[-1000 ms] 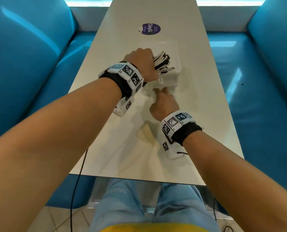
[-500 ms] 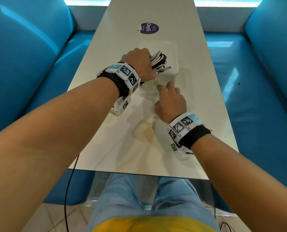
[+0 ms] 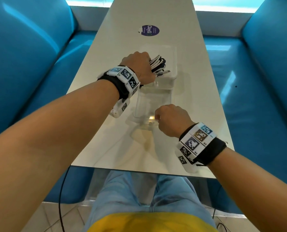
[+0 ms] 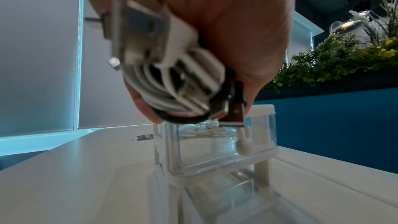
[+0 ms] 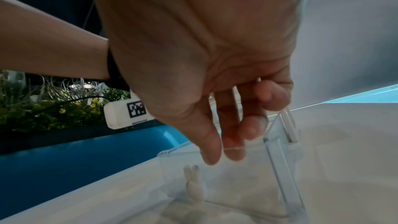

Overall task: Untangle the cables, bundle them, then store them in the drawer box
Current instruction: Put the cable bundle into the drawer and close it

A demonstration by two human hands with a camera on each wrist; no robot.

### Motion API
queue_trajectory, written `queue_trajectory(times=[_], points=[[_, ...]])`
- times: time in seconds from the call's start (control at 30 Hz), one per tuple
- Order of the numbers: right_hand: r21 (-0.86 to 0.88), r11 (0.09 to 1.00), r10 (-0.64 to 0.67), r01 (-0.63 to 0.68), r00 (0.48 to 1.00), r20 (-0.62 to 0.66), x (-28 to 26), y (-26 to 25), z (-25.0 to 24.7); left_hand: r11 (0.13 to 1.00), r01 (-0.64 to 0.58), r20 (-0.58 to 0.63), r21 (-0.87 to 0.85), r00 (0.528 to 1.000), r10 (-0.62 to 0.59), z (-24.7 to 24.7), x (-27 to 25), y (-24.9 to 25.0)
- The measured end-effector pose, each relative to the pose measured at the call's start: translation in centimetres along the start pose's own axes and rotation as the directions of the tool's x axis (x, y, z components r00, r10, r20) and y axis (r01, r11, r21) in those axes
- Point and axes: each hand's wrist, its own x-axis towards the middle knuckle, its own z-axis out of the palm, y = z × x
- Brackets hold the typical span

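Observation:
My left hand grips a coiled bundle of white and black cables just above the clear drawer box in the middle of the table. In the left wrist view the bundle hangs over the box's upper drawer, which carries a small white rabbit knob. The lower drawer stands pulled out towards me. My right hand has its fingers hooked over that drawer's front wall, above its own rabbit knob. The pulled-out drawer looks bare inside.
The white table runs away from me between two blue benches. A round purple sticker lies beyond the box. Green plants stand behind the right bench.
My right hand has drawn back towards me and the lower drawer has slid out with it. My left hand stays over the box with the bundle.

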Motion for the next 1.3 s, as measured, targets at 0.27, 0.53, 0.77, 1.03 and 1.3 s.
queue_trajectory(times=[0.27,0.53,0.77,1.03,1.3], points=[[0.046,0.999,-0.019,0.014,0.995,0.098,-0.8,-0.2,-0.1,1.0,0.017,-0.003,0.008,1.0,-0.017,-0.2,-1.8,0.0],[0.616,0.782,0.222,0.093,0.882,-0.416,-1.4,2.4,-8.1,0.968,-0.198,-0.038,0.156,0.978,0.206,0.4,-6.2,0.0],[0.452,0.892,-0.068,-0.021,0.981,0.18,0.1,0.3,-8.4,0.807,-0.437,-0.032,0.397,0.872,0.488,-0.3,-8.8,1.5],[0.6,0.799,-0.159,0.052,0.979,0.127,-0.2,-1.1,-6.6,0.56,-0.631,-0.059,0.537,0.634,0.771,-0.6,-9.3,1.2],[0.562,0.821,-0.099,0.098,0.995,-0.028,-0.8,-0.9,-5.3,0.468,-0.642,-0.066,0.607,0.546,0.835,0.3,-8.8,1.1]])
